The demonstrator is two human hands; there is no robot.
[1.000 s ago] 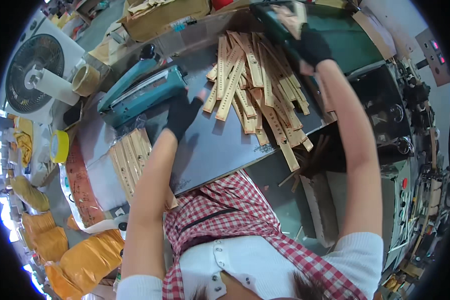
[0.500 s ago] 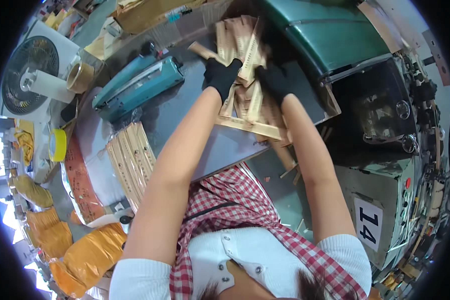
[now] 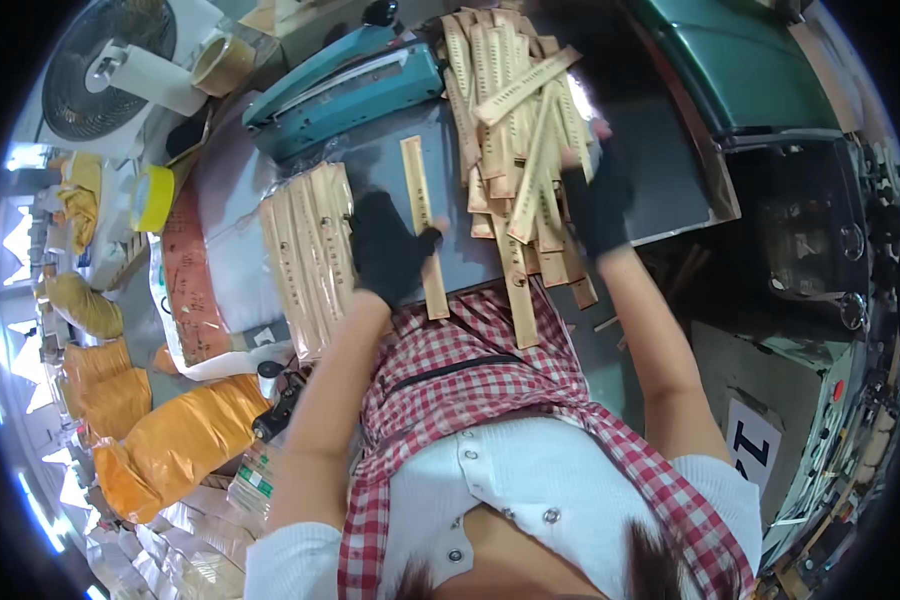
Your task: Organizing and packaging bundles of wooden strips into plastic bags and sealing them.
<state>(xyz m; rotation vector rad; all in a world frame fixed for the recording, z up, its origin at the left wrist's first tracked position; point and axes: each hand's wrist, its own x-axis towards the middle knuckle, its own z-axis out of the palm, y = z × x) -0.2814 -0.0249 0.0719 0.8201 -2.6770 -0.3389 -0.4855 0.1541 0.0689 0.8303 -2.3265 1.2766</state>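
Observation:
My left hand [image 3: 388,245], in a black fingerless glove, is over the table with its thumb apart from the fingers. The thumb tip lies across a single long, narrow tan paper packet [image 3: 417,180]. Left of this hand lies a neat row of similar packets [image 3: 310,255], partly under clear plastic. At the right edge of a loose, crisscrossed pile of packets [image 3: 500,75] is my right hand [image 3: 600,195], also gloved and blurred. Its fingers look apart, with nothing visible between them. Some packets at the pile's near end overhang the table edge.
A teal heat sealer [image 3: 355,95] stands beyond the row. Tape rolls [image 3: 153,198] and a fan [image 3: 110,65] are at the left, near orange bags [image 3: 190,440]. Green machinery [image 3: 740,65] and a grey control box [image 3: 770,390] border the right side.
Both hands came nearer and moved apart from the middle of the pile, the left one toward the row. The packets now lie spread lengthwise, and one lies separately. The whole view has shifted.

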